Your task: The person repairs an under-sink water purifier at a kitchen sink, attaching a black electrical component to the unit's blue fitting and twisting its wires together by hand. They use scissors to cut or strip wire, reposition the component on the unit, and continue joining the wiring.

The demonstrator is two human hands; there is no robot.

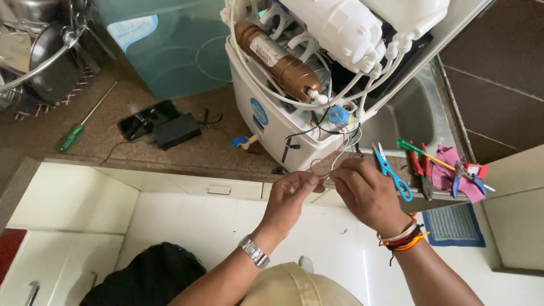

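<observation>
Right at the centre, the left hand (290, 195) pinches the thin wires (327, 161) between thumb and forefinger, and the right hand (365, 192) closes its fingertips on the same bundle from three o'clock; both hands hover just off the counter's front edge. The wires, red, white and black, run up toward twelve o'clock into the open water filter (294, 107), so they are tethered at the far end; they look light, limp and springy, likely easy to kink or tug loose, and the best hold seems to be close to the free ends, on the insulation.

Outward from there: blue scissors (392, 170) lie at three o'clock just beside the right hand; further that way sit pliers (420, 170) and a pink cloth (450, 173); the steel sink (413, 113) lies at about two o'clock behind them. At nine to ten o'clock a black adapter (177, 131) and a green screwdriver (76, 131) rest on the counter (113, 107), well apart from the hands; white tubes (249, 68) loop over the filter body and crowd the wires' path.
</observation>
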